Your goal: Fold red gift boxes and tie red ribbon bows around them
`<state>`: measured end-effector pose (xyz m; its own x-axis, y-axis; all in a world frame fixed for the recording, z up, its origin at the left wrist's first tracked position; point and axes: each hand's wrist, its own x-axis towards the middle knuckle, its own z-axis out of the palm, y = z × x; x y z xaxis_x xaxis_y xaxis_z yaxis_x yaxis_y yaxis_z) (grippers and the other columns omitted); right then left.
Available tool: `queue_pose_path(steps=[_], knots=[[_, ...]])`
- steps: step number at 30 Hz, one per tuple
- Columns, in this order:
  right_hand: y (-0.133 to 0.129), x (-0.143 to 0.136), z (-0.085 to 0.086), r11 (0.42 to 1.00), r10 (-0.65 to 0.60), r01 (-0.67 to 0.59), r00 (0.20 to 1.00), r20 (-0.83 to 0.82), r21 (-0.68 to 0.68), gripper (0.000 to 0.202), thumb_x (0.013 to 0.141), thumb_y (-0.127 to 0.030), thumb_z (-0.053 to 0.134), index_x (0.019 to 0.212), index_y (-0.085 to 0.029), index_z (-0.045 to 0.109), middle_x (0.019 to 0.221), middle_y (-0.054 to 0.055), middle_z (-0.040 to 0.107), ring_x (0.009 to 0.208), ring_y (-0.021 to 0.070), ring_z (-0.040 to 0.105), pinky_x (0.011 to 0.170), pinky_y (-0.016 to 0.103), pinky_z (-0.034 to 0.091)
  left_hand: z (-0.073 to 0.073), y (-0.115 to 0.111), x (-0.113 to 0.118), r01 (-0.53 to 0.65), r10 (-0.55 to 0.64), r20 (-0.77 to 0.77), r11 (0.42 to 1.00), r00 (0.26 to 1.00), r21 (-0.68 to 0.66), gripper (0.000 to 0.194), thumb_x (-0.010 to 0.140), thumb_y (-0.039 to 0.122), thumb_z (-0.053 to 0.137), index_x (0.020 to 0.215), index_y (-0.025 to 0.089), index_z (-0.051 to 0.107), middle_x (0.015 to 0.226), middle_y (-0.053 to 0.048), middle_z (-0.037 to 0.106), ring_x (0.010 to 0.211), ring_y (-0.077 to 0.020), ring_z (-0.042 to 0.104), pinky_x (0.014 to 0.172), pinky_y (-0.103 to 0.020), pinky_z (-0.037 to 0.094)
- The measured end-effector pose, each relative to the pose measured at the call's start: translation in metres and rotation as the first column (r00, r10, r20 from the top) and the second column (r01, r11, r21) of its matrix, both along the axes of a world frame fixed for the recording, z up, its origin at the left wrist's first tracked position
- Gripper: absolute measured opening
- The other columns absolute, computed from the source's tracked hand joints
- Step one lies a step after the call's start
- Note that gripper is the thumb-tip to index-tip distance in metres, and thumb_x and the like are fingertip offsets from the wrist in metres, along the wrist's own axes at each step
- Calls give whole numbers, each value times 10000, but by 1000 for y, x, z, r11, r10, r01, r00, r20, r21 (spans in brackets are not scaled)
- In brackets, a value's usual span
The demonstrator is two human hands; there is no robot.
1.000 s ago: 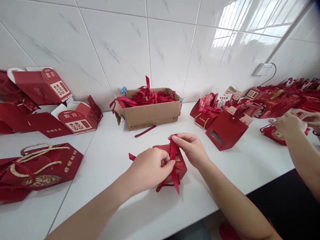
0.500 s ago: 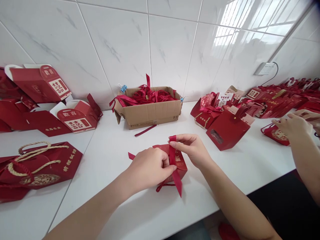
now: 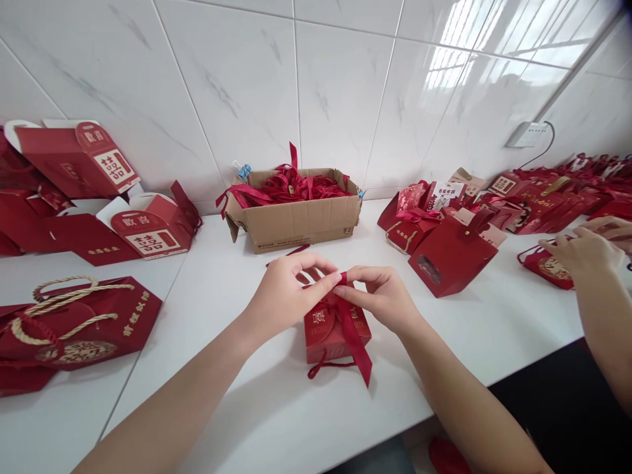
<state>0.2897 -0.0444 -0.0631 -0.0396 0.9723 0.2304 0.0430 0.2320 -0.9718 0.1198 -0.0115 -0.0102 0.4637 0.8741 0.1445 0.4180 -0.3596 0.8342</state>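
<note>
Glossy tiled wall (image 3: 247,85) backs a white surface (image 3: 232,428) bearing, at centre, a small red box (image 3: 324,339); a corrugated carton (image 3: 301,227) of loose ribbons (image 3: 316,187) stands behind. Left hand (image 3: 284,293) and right hand (image 3: 385,299) pinch a smooth ribbon (image 3: 355,342) atop the box. Far left: rope-handled box (image 3: 121,329).

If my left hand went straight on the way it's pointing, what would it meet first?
Most likely the red ribbon, right by your left hand, then your right hand just beyond; exact depth there is hard to judge.
</note>
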Motion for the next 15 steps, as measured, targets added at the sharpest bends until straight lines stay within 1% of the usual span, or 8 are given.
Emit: queue_pose_path(steps=[2, 3, 7, 9, 12, 13, 15], knots=[[-1, -1, -1, 1000, -8, 7, 999, 33, 23, 63, 765, -282, 711, 794, -240, 748, 809, 24, 701, 774, 175, 620, 745, 335, 498, 1, 0, -1, 24, -24, -16, 1000, 1000, -11, 209, 820, 380, 588, 783, 210, 703, 819, -14, 706, 769, -177, 645, 729, -314, 555], [-1, -1, -1, 999, -12, 11, 999, 42, 34, 61, 767, -277, 707, 798, -240, 744, 824, 25, 699, 791, 177, 622, 758, 336, 497, 1, 0, -1, 19, -19, -15, 1000, 1000, 6, 200, 815, 364, 595, 756, 210, 707, 802, -8, 708, 757, -172, 644, 729, -307, 552], [-2, -1, 1, 999, -23, 22, 999, 32, 46, 67, 768, -277, 704, 808, -227, 724, 889, 36, 698, 852, 186, 630, 797, 335, 496, 1, 0, -1, -20, 19, 11, 994, 1000, 107, 163, 803, 310, 609, 728, 205, 708, 766, 5, 706, 718, -146, 632, 728, -275, 531], [-2, 0, 0, 999, -38, 37, 999, 7, 14, 87, 760, -294, 715, 792, -216, 695, 855, 32, 694, 815, 176, 630, 765, 321, 502, 1, -1, 0, -30, 29, 14, 994, 999, 108, 166, 803, 307, 605, 726, 196, 702, 755, 4, 706, 707, -145, 634, 729, -272, 528], [-2, 1, -3, 998, -47, 45, 997, -62, -32, 160, 739, -312, 741, 814, -219, 634, 776, 3, 667, 738, 154, 615, 671, 288, 500, 1, -1, 0, -44, 43, 15, 996, 999, 83, 169, 801, 314, 600, 742, 190, 700, 751, -3, 710, 702, -156, 643, 732, -280, 530], [-2, 1, -5, 999, -43, 40, 996, -73, -37, 181, 734, -314, 747, 841, -225, 630, 773, 0, 667, 738, 154, 615, 669, 287, 501, 1, -1, 0, -49, 47, 18, 996, 999, 81, 169, 800, 314, 598, 748, 191, 701, 752, -4, 712, 701, -158, 644, 732, -281, 530], [-3, 1, -7, 999, -14, 12, 999, -47, -42, 180, 748, -323, 735, 884, -232, 660, 795, 10, 687, 765, 166, 627, 718, 312, 509, 1, -2, 0, -56, 54, 28, 994, 998, 89, 163, 798, 310, 598, 749, 194, 703, 751, -2, 711, 694, -153, 640, 725, -273, 527]])
